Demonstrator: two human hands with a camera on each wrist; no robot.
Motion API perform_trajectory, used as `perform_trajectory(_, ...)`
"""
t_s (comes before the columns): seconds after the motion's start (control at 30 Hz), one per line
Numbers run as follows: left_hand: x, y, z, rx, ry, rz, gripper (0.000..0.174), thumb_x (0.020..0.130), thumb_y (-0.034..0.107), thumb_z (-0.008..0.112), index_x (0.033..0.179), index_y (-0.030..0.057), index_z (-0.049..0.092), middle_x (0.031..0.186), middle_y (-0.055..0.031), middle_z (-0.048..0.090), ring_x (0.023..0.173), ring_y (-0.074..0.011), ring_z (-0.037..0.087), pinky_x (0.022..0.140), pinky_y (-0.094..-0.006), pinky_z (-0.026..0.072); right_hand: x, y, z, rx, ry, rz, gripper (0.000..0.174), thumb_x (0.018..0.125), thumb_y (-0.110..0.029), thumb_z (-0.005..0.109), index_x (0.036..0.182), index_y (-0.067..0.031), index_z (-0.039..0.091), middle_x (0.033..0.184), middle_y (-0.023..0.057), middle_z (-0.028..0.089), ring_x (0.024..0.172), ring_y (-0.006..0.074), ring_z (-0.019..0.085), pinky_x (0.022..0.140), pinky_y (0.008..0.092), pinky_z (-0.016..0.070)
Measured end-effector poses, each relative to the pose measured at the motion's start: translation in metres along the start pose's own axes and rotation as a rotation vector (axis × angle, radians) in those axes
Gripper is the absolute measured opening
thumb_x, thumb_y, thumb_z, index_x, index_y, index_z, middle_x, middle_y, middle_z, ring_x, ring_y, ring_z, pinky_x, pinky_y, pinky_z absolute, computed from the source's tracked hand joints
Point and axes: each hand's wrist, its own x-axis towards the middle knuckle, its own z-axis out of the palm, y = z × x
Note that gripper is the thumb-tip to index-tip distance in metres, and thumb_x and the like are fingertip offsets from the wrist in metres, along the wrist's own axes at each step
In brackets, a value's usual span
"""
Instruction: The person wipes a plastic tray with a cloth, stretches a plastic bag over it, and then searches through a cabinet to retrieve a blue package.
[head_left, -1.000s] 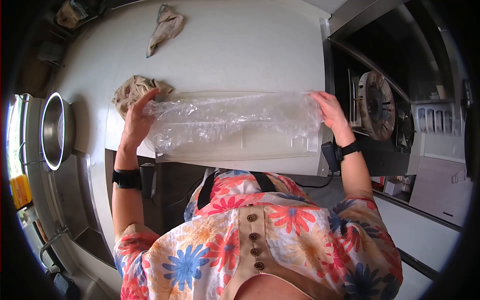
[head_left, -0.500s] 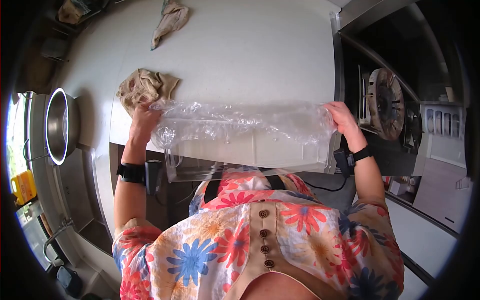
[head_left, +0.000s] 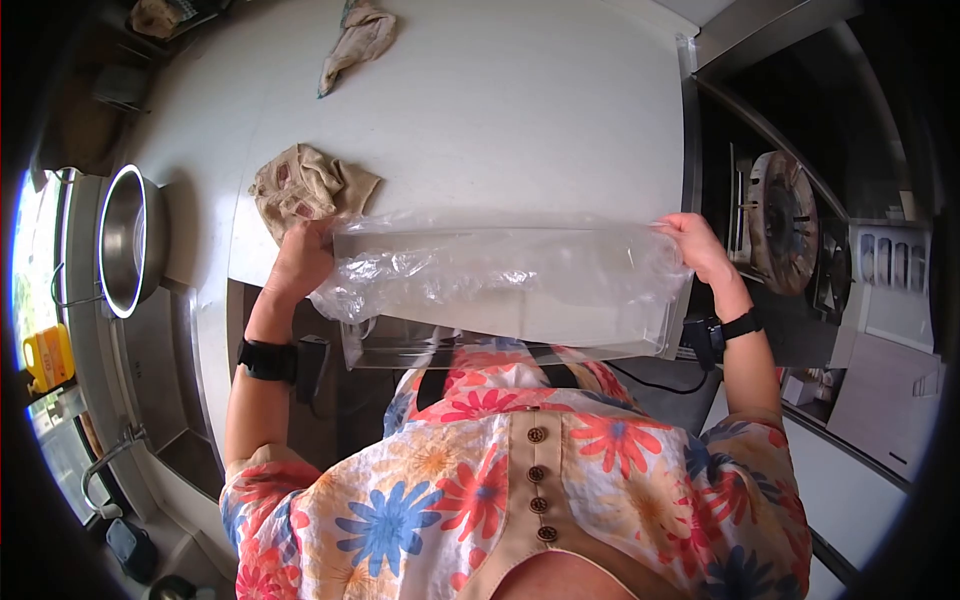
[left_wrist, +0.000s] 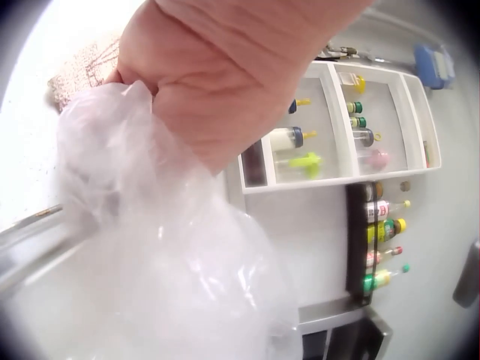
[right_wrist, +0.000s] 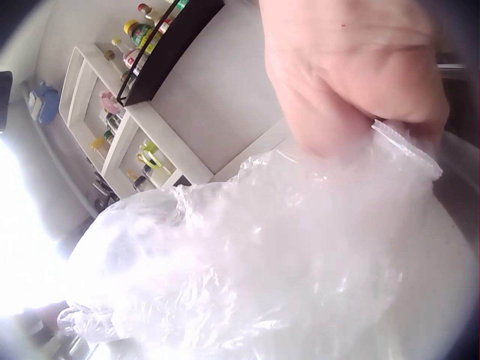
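Note:
A wide sheet of crinkled clear plastic film (head_left: 440,275), perhaps a bag, stretches between both hands. At its left end my left hand (head_left: 303,262) grips the edge, just below a crumpled beige cloth (head_left: 295,190). My right hand (head_left: 700,248) pinches the upper right corner. A clear, box-like container (head_left: 352,345) shows through and below the film, its near side out past the counter's front edge. In the left wrist view, film (left_wrist: 180,255) bunches under the left hand (left_wrist: 225,67). The right wrist view shows a ridged film edge (right_wrist: 405,148) at the right hand's (right_wrist: 352,75) fingers.
Farther back on the white counter (head_left: 520,110) lies another cloth (head_left: 362,42). A steel bowl (head_left: 130,240) stands at the left by the sink, near a yellow bottle (head_left: 48,357). Off to the right is a stove burner (head_left: 780,222). A white wall rack (left_wrist: 337,120) holds several bottles.
Both hands have come toward the body with the film. The clear container has shifted from the counter top to partly past its front edge. The left hand has moved down off the beige cloth.

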Motion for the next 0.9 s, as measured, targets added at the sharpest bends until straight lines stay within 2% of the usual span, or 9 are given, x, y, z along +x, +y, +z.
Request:
perform_trajectory(0.07,-0.005,0.001,-0.002,-0.08,-0.024,-0.016,0.023,0.077,-0.005,0.057,0.099,-0.0018,0.063,0.083,-0.0066,0.067,0.076,-0.0115,0.059,0.07,-0.027,0.0474,-0.005,0.002,-0.004,0.391,-0.214,0.141,0.019,0.087,-0.014,0.057,0.095,0.0016,0.063,0.08,0.0019,0.063,0.067,0.008,0.058,0.058,0.0231,0.0474)
perform_trajectory(0.27,-0.028,0.013,-0.015,-0.645,-0.094,-0.145,0.024,0.074,-0.006,0.051,0.093,0.0004,0.063,0.083,-0.0072,0.066,0.073,-0.0126,0.061,0.069,-0.0282,0.0506,-0.035,0.009,-0.014,0.902,-0.236,0.108,0.023,0.089,-0.015,0.054,0.103,0.0021,0.06,0.09,0.008,0.064,0.082,0.0175,0.063,0.071,0.0292,0.0525)
perform_trajectory(0.4,-0.042,0.004,-0.016,-1.241,-0.035,-0.195,0.024,0.073,-0.003,0.052,0.093,0.0039,0.063,0.085,-0.0078,0.065,0.072,-0.0163,0.063,0.068,-0.0302,0.0538,-0.06,-0.007,-0.01,0.892,-0.148,-0.01,0.019,0.089,-0.014,0.053,0.097,0.0024,0.059,0.092,0.0136,0.064,0.08,0.0259,0.065,0.066,0.0349,0.054)
perform_trajectory(0.43,-0.047,0.004,-0.016,-1.212,-0.025,-0.252,0.03,0.077,0.012,0.058,0.106,0.0033,0.057,0.093,-0.009,0.064,0.079,-0.0198,0.063,0.073,-0.0317,0.0525,-0.065,-0.005,-0.008,0.82,-0.111,-0.087,0.021,0.087,-0.014,0.054,0.098,0.0031,0.058,0.094,0.0144,0.064,0.081,0.0262,0.065,0.068,0.0354,0.0539)
perform_trajectory(0.57,-0.057,0.024,-0.008,-1.328,-0.033,-0.345,0.038,0.079,0.024,0.06,0.11,0.0027,0.055,0.101,-0.0119,0.062,0.09,-0.0219,0.062,0.079,-0.0363,0.0516,-0.053,0.033,-0.008,0.673,-0.178,-0.234,0.027,0.082,-0.015,0.059,0.102,0.0039,0.058,0.098,0.0159,0.063,0.086,0.0275,0.064,0.073,0.0364,0.0533)
perform_trajectory(0.6,-0.058,0.025,-0.006,-1.329,-0.032,-0.342,0.038,0.079,0.024,0.06,0.11,0.0027,0.055,0.101,-0.0119,0.062,0.09,-0.0219,0.062,0.079,-0.0363,0.0516,-0.048,0.039,-0.01,0.672,-0.178,-0.236,0.027,0.082,-0.015,0.059,0.102,0.0039,0.058,0.098,0.0159,0.063,0.086,0.0275,0.064,0.073,0.0364,0.0533)
perform_trajectory(0.67,-0.058,0.025,-0.003,-1.506,0.023,-0.502,0.031,0.077,0.002,0.055,0.108,-0.0021,0.057,0.095,-0.0143,0.064,0.081,-0.0235,0.065,0.072,-0.0356,0.0555,-0.042,0.046,-0.012,1.107,-0.467,0.031,0.033,0.08,-0.016,0.06,0.107,0.0035,0.057,0.102,0.0163,0.062,0.09,0.0269,0.063,0.075,0.0355,0.0526)
perform_trajectory(0.8,-0.052,-0.026,0.006,-1.504,-0.179,-0.363,0.043,0.069,-0.003,0.055,0.113,-0.004,0.054,0.099,-0.0157,0.064,0.085,-0.0249,0.065,0.077,-0.0383,0.055,-0.052,0.046,-0.003,1.149,-0.403,-0.027,0.035,0.08,-0.017,0.061,0.108,0.003,0.057,0.102,0.0148,0.062,0.09,0.025,0.063,0.073,0.0338,0.0532)
perform_trajectory(0.9,-0.061,-0.03,0.01,-1.452,-0.192,-0.336,0.041,0.07,-0.003,0.058,0.111,-0.0034,0.055,0.098,-0.0142,0.064,0.083,-0.0224,0.065,0.076,-0.0366,0.0546,-0.058,0.045,0.001,1.169,-0.264,0.175,0.024,0.085,-0.013,0.055,0.106,0.0003,0.058,0.096,0.0106,0.063,0.083,0.0237,0.063,0.068,0.0348,0.0527)
